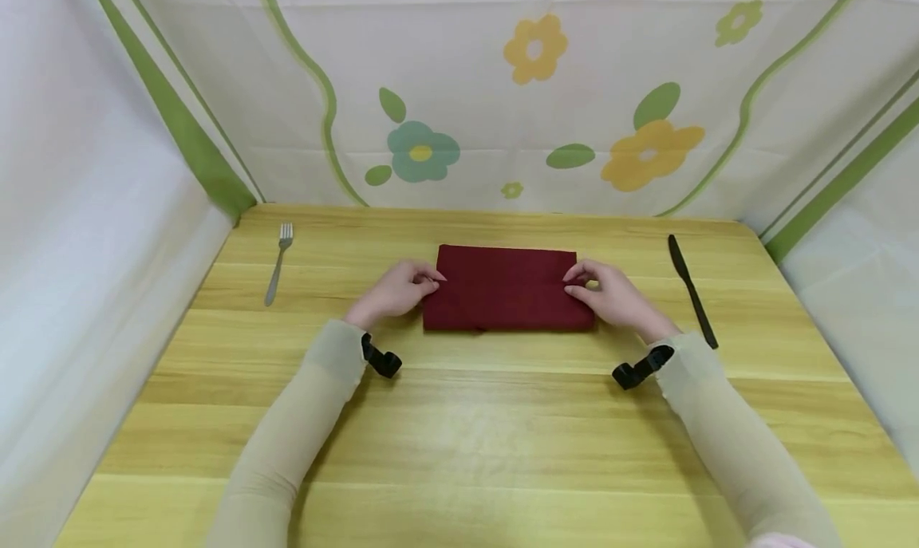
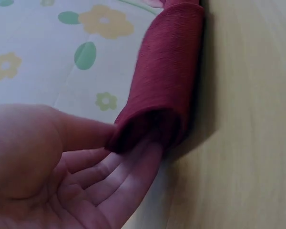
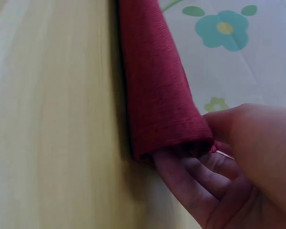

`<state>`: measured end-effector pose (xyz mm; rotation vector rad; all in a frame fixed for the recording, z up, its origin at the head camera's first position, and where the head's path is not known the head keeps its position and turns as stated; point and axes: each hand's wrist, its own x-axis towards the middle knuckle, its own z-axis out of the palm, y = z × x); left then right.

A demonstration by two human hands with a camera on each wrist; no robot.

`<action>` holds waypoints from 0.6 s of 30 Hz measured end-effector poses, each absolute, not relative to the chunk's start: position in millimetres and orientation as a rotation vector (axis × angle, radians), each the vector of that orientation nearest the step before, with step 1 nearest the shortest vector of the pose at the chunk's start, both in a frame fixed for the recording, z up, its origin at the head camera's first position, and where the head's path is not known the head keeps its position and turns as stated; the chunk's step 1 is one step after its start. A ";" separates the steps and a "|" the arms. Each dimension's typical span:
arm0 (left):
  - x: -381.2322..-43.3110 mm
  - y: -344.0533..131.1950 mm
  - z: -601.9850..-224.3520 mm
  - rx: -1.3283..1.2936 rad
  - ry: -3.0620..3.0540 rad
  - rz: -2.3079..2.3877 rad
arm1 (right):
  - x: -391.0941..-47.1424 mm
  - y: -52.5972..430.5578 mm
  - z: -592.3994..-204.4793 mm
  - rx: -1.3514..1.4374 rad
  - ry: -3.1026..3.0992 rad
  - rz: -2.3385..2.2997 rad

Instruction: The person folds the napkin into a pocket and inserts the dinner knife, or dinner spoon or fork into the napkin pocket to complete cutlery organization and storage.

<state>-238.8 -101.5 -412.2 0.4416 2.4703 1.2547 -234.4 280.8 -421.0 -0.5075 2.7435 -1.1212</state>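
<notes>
A dark red cloth [image 1: 506, 293], folded into a wide rectangle, lies on the table in front of me. My left hand [image 1: 402, 287] pinches its left end, and my right hand [image 1: 606, 293] pinches the right end. In the left wrist view the fold of the cloth [image 2: 167, 67] forms a loose open loop, with fingertips tucked inside and the thumb on the outer layer. A similar grip shows in the right wrist view, where the fingers [image 3: 181, 176] reach into the end of the folded cloth [image 3: 157, 95].
A silver fork [image 1: 278, 265] lies on the wooden table [image 1: 459, 452] at the left. To the right is a black table knife [image 1: 691, 289], close beyond the right forearm. A white curtain [image 1: 459, 77] printed with flowers hangs along the table's back edge.
</notes>
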 end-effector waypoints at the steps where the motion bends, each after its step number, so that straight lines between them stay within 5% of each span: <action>1: -237.8 -101.4 -411.8 0.451 2.448 1.253 | -232.6 282.1 -420.2 -0.499 2.738 -1.122; 18: -223.8 -98.8 -409.9 0.569 2.484 1.272 | -207.5 291.0 -417.1 -0.620 2.858 -0.934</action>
